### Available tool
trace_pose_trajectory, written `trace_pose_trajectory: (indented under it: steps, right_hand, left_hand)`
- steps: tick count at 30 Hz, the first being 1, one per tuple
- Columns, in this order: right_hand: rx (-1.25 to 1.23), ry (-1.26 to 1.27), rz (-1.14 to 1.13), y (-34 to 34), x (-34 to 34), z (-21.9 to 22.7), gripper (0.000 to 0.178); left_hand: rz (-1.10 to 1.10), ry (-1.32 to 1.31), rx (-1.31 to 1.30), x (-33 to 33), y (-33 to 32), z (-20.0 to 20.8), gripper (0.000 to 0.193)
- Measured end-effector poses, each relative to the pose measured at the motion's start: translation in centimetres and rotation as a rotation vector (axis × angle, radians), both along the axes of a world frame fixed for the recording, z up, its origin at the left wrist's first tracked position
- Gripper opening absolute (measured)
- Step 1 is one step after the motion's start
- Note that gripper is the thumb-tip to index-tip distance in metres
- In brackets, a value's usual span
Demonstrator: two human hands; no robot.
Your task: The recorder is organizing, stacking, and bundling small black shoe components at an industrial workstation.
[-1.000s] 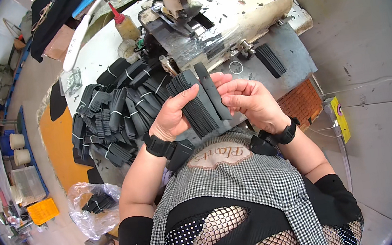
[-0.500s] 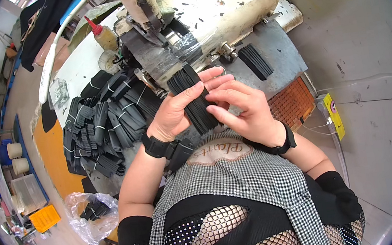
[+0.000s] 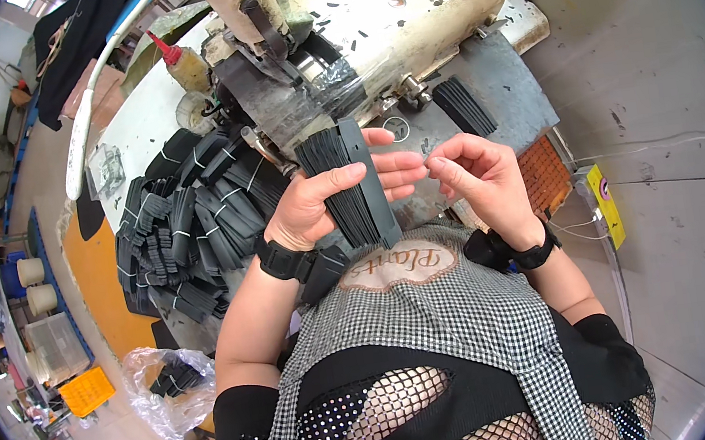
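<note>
A stack of flat black strips (image 3: pixel 342 195) lies in my left hand (image 3: pixel 301 212), gripped between the thumb on top and the fingers underneath. The strips fan apart slightly, and the rightmost one shows its broad face. To the right of the stack, my right hand (image 3: pixel 493 188) is raised with thumb and forefinger pinched together, close to the left fingertips. Whatever that pinch holds, if anything, is too small to make out. Bundles of similar black strips (image 3: pixel 178 212), tied with pale bands, are heaped on the left.
Ahead stands a worn cream machine (image 3: pixel 426 32) with a metal work plate (image 3: pixel 514 96). Another small stack of black strips (image 3: pixel 463 106) lies on the plate. A red-tipped bottle (image 3: pixel 186 66) is at the back left. A clear plastic bag (image 3: pixel 159 406) with black pieces sits lower left.
My right hand has left the stack and moved right, its thumb and forefinger now pinched. In my left hand the rightmost strip has turned to show its broad face.
</note>
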State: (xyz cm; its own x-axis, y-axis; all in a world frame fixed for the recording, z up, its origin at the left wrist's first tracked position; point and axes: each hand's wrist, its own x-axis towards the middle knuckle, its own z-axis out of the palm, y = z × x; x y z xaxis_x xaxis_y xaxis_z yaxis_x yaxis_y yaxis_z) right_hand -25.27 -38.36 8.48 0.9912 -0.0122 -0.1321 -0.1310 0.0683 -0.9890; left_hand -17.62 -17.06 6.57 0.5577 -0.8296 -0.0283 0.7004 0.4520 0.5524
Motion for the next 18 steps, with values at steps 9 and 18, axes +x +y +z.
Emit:
trace_pose_trajectory:
  steps: [9,18]
  right_hand:
    - [-0.008,0.014,0.041,0.3,-0.2,-0.3,0.012]
    - [0.037,0.022,0.055,0.3,-0.2,-0.5,0.011]
  left_hand:
    - [-0.041,0.039,0.018,-0.8,0.3,0.0,0.047]
    - [-0.083,0.070,0.045,-1.3,0.2,-0.4,0.044]
